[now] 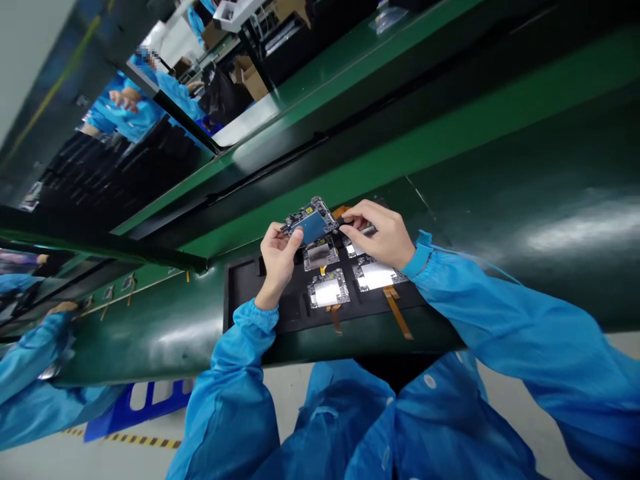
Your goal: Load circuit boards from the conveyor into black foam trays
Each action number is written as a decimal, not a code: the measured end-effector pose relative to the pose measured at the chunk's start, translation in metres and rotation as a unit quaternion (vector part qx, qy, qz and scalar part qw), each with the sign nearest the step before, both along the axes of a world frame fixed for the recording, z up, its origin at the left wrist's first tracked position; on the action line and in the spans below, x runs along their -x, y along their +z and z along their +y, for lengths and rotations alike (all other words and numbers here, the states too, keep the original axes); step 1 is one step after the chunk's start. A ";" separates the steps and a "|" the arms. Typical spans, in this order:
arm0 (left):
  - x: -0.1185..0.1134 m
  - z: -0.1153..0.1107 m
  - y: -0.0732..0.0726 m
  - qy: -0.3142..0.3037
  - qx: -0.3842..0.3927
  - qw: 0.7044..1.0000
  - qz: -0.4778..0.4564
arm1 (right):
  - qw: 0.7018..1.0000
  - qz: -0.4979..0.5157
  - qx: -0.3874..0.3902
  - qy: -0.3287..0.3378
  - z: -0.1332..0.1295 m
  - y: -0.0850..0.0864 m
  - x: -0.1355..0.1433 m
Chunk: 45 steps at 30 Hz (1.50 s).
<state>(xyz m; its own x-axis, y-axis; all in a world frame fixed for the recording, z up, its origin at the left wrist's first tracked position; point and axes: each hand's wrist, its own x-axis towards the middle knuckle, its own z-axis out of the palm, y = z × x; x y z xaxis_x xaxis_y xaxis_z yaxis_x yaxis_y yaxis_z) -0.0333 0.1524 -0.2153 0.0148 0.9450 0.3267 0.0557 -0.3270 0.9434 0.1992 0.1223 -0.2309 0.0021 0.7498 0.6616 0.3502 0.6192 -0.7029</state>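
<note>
left hand point(277, 257) pinches a small circuit board point(311, 223) by its lower-left edge, thumb and fingers clamped on it, board lifted clear above the tray and tilted toward the camera. board is irregular in outline, dark with dense tiny components along the top, one flat blue rectangular patch across the middle. right hand point(381, 235) is closed around a thin dark tool point(361, 231), tip meeting the board's right edge beside an orange flex tab point(341, 212). below sits a black foam-like tray point(250, 287), matte, with cut pockets; three more boards in it show shiny silver shields, e.g. one at front point(328, 291), each with an amber ribbon tail point(398, 312) hanging past the tray's near edge. tray rests on a glossy dark green bench point(525, 220), slightly reflective, long green rail strips behind it. open bench to the right of the tray, narrower strip to the left. both sleeves are smooth blue fabric with elastic cuffs. a co-worker's blue sleeve point(35, 360) is at far left, well apart.
</note>
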 end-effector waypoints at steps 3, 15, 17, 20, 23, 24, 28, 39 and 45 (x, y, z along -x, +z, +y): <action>0.000 -0.001 -0.007 0.013 -0.033 0.999 0.037 | 0.999 0.004 0.032 0.001 0.000 -0.001 0.000; -0.004 -0.016 -0.012 -0.045 -0.215 0.969 0.111 | 0.996 0.036 0.083 0.009 -0.001 0.000 0.001; -0.001 -0.015 -0.016 -0.058 -0.225 0.965 0.120 | 0.995 0.049 0.076 0.026 -0.001 0.001 0.001; 0.004 -0.013 -0.020 -0.070 -0.225 0.962 0.137 | 0.996 0.056 0.058 0.045 -0.001 0.001 0.000; 0.005 -0.013 -0.018 -0.067 -0.202 0.962 0.170 | 0.997 0.036 0.056 0.048 -0.001 0.000 -0.001; 0.005 -0.014 -0.016 -0.070 -0.194 0.961 0.182 | 0.997 0.026 0.061 0.048 -0.001 0.000 -0.001; 0.002 -0.018 -0.013 -0.125 -0.163 0.959 0.197 | 0.995 -0.001 0.082 0.055 -0.001 -0.001 -0.001; 0.048 -0.048 0.033 0.018 0.062 0.993 0.098 | 0.990 -0.010 0.073 0.123 0.003 -0.005 -0.001; 0.108 -0.065 0.027 0.053 0.256 0.958 0.115 | 0.991 -0.016 0.082 0.107 0.006 -0.008 0.000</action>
<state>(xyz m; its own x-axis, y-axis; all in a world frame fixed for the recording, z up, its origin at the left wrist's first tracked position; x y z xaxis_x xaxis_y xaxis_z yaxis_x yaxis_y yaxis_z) -0.1417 0.0873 -0.1879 -0.0733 0.9807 -0.1814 0.2891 0.1950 0.9372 0.1997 0.1287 -0.2390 -0.1868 0.8284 0.5281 0.2475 0.5599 -0.7907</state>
